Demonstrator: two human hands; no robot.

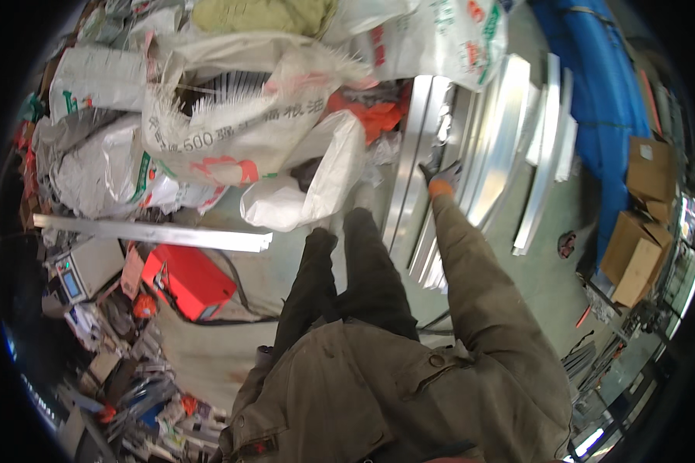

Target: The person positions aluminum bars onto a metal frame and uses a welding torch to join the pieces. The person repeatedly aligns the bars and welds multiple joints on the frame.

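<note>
My right arm reaches forward to long silver metal profiles (pixel 406 166) lying side by side on the floor. My right hand (pixel 445 179), in a dark glove with an orange cuff, is at the profiles in the middle of this bundle. Its thumb and fingers are spread apart, and I see nothing held between them. Wider, shiny profiles (pixel 498 143) lie just right of that hand. Low on the left, my left sleeve hangs beside my body. Only a small greyish patch shows at its end, so the fingers of my left hand (pixel 265 352) are hidden.
Large white woven sacks (pixel 232 143) fill the far left. A metal bar (pixel 154 233) lies crosswise near a red box-shaped machine (pixel 189 282) and a grey device (pixel 85 270). Blue wrapped material (pixel 606 100) and cardboard boxes (pixel 633 255) stand right. Black cable (pixel 239 318) crosses the floor.
</note>
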